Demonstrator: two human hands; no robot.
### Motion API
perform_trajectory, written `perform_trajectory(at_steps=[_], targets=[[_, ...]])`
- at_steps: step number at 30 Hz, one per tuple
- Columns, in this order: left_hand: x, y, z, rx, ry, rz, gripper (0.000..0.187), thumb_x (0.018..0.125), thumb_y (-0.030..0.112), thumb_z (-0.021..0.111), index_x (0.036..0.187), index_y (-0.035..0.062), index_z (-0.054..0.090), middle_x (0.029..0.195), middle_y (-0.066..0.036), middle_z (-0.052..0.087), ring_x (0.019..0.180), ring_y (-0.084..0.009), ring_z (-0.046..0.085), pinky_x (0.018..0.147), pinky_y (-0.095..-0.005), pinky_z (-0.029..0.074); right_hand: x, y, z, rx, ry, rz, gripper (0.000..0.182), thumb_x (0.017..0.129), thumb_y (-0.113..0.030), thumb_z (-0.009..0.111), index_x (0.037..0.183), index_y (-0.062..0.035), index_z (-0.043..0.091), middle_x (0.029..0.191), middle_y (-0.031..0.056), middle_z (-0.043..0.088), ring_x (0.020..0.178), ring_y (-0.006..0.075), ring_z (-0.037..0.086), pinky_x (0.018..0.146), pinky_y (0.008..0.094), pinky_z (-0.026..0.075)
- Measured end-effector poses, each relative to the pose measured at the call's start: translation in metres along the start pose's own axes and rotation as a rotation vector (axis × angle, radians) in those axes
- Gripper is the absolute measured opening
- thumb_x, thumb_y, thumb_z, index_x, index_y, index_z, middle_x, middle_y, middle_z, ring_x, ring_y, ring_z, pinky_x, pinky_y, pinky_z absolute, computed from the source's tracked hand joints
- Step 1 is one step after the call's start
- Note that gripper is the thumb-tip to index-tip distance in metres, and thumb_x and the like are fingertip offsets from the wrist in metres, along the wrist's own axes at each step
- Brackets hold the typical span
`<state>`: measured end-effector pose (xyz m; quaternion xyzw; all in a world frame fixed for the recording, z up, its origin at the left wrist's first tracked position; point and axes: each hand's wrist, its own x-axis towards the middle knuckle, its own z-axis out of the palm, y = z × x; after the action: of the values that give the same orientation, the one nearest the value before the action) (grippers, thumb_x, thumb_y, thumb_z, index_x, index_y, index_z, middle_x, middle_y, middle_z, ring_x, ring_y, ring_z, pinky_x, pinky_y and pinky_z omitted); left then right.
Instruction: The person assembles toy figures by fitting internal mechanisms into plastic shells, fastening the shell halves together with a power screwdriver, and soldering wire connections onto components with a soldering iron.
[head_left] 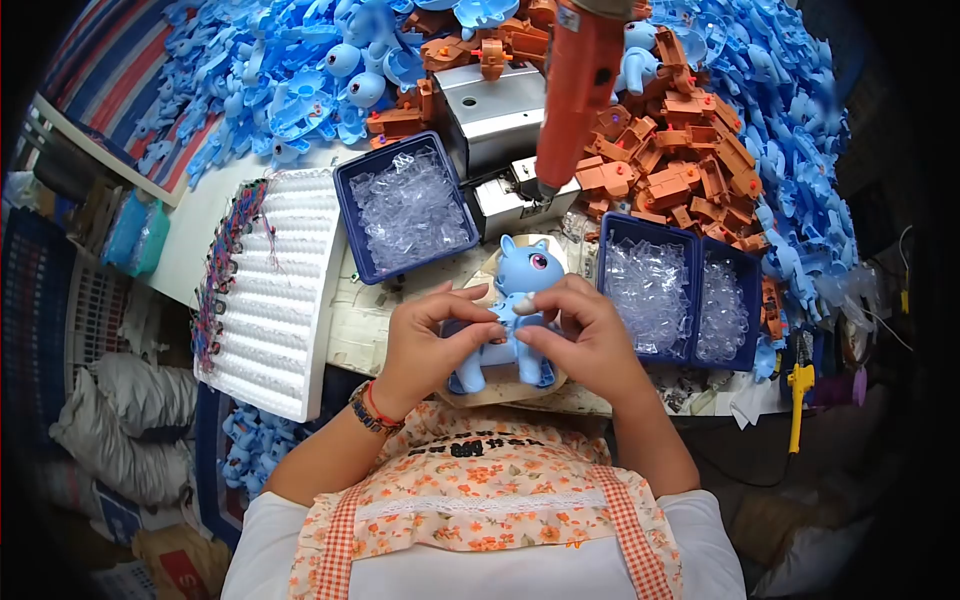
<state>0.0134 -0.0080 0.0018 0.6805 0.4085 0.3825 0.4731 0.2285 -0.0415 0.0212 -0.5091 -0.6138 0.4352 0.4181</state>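
1. The blue toy pony (515,310) stands near the front edge of the table (200,240), at 6 o'clock from the hanging orange power screwdriver (578,95). Keep it there, under the tool, with its head pointing to 12 o'clock.
2. The left hand (425,345) has a closed grip on the pony's flank from 9 o'clock, thumb and forefinger pinched on the body. That side should do the steadying.
3. The right hand (590,335) also has a closed grip on the pony, from 3 o'clock, fingertips meeting the left at the chest. Whether a small part sits between the fingers cannot be told.
4. To my judgement, the two body halves want pressing square, seams flush, before any fastening.
5. Clear plastic pieces lie in the blue tray (408,205) at 11 o'clock and the double blue tray (680,295) at 3 o'clock, both near enough for one hand.
6. Orange parts (680,165) are heaped at 1 o'clock; avoid knocking them.
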Motion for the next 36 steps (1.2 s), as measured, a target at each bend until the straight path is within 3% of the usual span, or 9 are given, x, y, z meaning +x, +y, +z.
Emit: perform_trajectory(at_steps=[3,7,10,12,18,21,23,27,36], targets=[[-0.004,-0.001,0.005,-0.324,0.085,-0.128,0.009,0.08,0.004,0.078,0.089,0.0031,0.077,0.095,-0.013,0.075,0.113,-0.0269,0.066,0.102,-0.0382,0.048,0.003,0.001,0.006,-0.095,0.01,-0.068,0.022,0.077,-0.006,0.08,0.097,-0.003,0.072,0.086,0.0006,0.056,0.068,0.007,0.05,0.056,0.023,0.037],[-0.006,-0.003,0.006,-0.302,0.087,-0.117,0.01,0.082,0.002,0.076,0.092,0.0003,0.076,0.097,-0.013,0.075,0.114,-0.0267,0.065,0.103,-0.0382,0.046,0.008,-0.005,0.006,-0.174,0.009,-0.05,0.018,0.077,-0.007,0.08,0.093,-0.0019,0.072,0.084,0.003,0.057,0.071,0.0098,0.054,0.058,0.0241,0.041],[-0.007,-0.004,0.004,-0.127,0.078,0.026,0.015,0.079,0.002,0.077,0.095,0.0013,0.076,0.101,-0.014,0.074,0.113,-0.0291,0.066,0.1,-0.0386,0.049,0.009,-0.004,0.007,-0.19,0.008,-0.057,0.017,0.077,-0.007,0.08,0.091,-0.0017,0.072,0.084,0.0041,0.057,0.072,0.0115,0.056,0.06,0.0252,0.043],[-0.005,0.002,0.002,0.321,0.169,0.361,0.016,0.078,0.004,0.077,0.094,0.0029,0.076,0.099,-0.015,0.074,0.108,-0.0314,0.068,0.093,-0.0381,0.053,0.01,-0.002,0.007,-0.195,0.007,-0.054,0.017,0.077,-0.007,0.079,0.091,-0.0015,0.071,0.084,0.0045,0.057,0.073,0.0123,0.057,0.061,0.0257,0.045],[-0.009,0.015,-0.003,0.276,0.082,0.148,0.014,0.079,0.008,0.075,0.093,0.0039,0.075,0.096,-0.015,0.073,0.091,-0.0295,0.071,0.082,-0.0379,0.056,0.011,-0.008,0.009,-0.318,-0.002,-0.092,0.018,0.077,-0.011,0.08,0.091,-0.0026,0.072,0.086,0.0056,0.057,0.073,0.0169,0.058,0.062,0.0287,0.047],[-0.007,0.01,-0.003,0.326,0.065,0.257,0.015,0.079,0.008,0.075,0.093,0.0033,0.075,0.096,-0.014,0.073,0.088,-0.0286,0.071,0.08,-0.0371,0.057,0.007,-0.015,0.009,-0.43,-0.043,-0.069,0.022,0.076,-0.014,0.081,0.092,-0.0034,0.072,0.085,0.0065,0.056,0.074,0.0199,0.059,0.062,0.0305,0.047],[-0.005,0.007,-0.003,0.308,0.045,0.27,0.017,0.079,0.004,0.075,0.095,0.0023,0.075,0.098,-0.015,0.073,0.09,-0.0277,0.071,0.08,-0.036,0.057,0.006,-0.012,0.01,-0.474,-0.006,-0.16,0.025,0.075,-0.016,0.082,0.094,-0.0038,0.072,0.085,0.007,0.056,0.073,0.0217,0.06,0.062,0.0321,0.048],[-0.003,0.004,-0.004,0.199,0.0,0.218,0.019,0.078,-0.001,0.075,0.097,0.0006,0.075,0.099,-0.015,0.074,0.09,-0.025,0.072,0.077,-0.0328,0.057,0.004,-0.017,0.01,-0.453,-0.026,-0.11,0.025,0.076,-0.016,0.081,0.095,-0.0036,0.07,0.086,0.0075,0.057,0.073,0.0226,0.061,0.062,0.0327,0.048],[0.002,0.001,-0.01,0.049,-0.04,0.099,0.015,0.078,0.004,0.077,0.093,0.0011,0.075,0.094,-0.014,0.074,0.088,-0.0244,0.072,0.077,-0.0328,0.057,0.008,-0.013,0.012,-0.363,-0.032,-0.079,0.022,0.078,-0.012,0.079,0.093,-0.0036,0.065,0.087,0.0077,0.058,0.073,0.0198,0.061,0.061,0.0296,0.047]])
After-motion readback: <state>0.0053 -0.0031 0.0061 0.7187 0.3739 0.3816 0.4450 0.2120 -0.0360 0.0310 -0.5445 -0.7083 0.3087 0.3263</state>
